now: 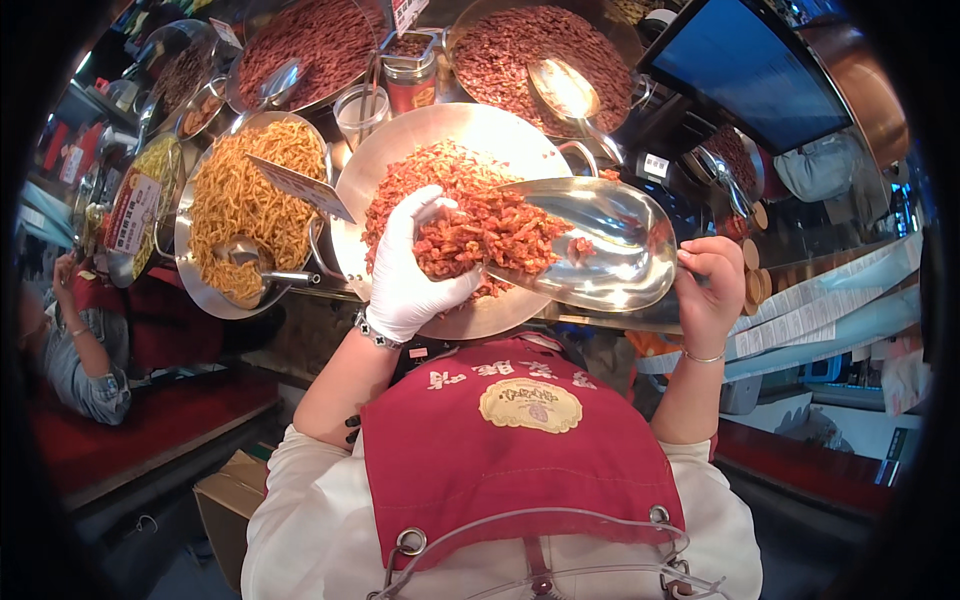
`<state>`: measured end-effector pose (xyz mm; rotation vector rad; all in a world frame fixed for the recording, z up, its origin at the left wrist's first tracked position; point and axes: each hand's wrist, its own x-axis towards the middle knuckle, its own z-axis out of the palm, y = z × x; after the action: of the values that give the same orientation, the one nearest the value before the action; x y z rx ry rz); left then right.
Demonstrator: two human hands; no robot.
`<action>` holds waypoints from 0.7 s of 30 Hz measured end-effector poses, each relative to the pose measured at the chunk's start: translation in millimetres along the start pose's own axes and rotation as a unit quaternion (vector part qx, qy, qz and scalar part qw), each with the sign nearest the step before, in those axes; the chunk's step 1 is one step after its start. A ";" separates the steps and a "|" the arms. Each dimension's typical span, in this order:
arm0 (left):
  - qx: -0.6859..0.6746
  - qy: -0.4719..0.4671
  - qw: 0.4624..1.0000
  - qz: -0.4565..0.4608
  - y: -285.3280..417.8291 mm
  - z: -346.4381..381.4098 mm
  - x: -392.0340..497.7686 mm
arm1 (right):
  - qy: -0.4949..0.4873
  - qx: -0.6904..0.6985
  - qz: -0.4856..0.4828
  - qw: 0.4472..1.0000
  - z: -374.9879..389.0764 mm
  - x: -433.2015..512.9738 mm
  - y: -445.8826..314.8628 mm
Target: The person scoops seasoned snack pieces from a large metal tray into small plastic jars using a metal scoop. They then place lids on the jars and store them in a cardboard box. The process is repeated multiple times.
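Observation:
My left hand (409, 274), in a white glove, curves around a clump of reddish dried food pieces (487, 232) with thumb and fingers apart. The glove's thumb lies by the front lip of a shiny metal scoop (611, 247). At the scoop's rear end my bare right hand (709, 281) grips it; the handle is mostly hidden by the fingers. Some pieces rest in the scoop's mouth, a few farther in. Beneath both hands stands a wide metal pan (517, 124) heaped with the same pieces. The scoop overhangs its right rim.
A pan of yellowish shreds (251, 180) with a spoon stands left. Behind are two pans of dark red pieces (315, 45) (517, 45), a jar (410, 79) and a plastic cup (361, 112). A screen (750, 67) is at upper right. Another person's arm (86, 337) shows left.

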<state>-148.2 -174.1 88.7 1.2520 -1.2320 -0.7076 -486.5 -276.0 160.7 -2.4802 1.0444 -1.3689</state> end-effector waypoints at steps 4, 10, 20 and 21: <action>-0.047 -0.025 0.998 0.027 5.3 -2.6 -0.7 | 0.018 0.023 0.034 0.999 12.8 -27.6 0.8; -0.013 -0.017 0.999 0.034 5.6 -4.4 -3.5 | 0.056 0.066 0.088 0.992 27.5 -56.4 0.8; -0.040 -0.043 0.997 0.050 23.3 56.3 3.3 | 0.063 0.074 0.032 0.995 -37.6 -40.7 72.2; -0.047 -0.050 0.996 0.056 23.7 68.5 5.9 | 0.068 0.069 0.028 0.995 -49.7 -40.2 82.1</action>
<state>-216.2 -194.8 103.8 1.0726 -1.3253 -0.7437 -581.6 -302.4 127.6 -2.2708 0.9993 -1.5540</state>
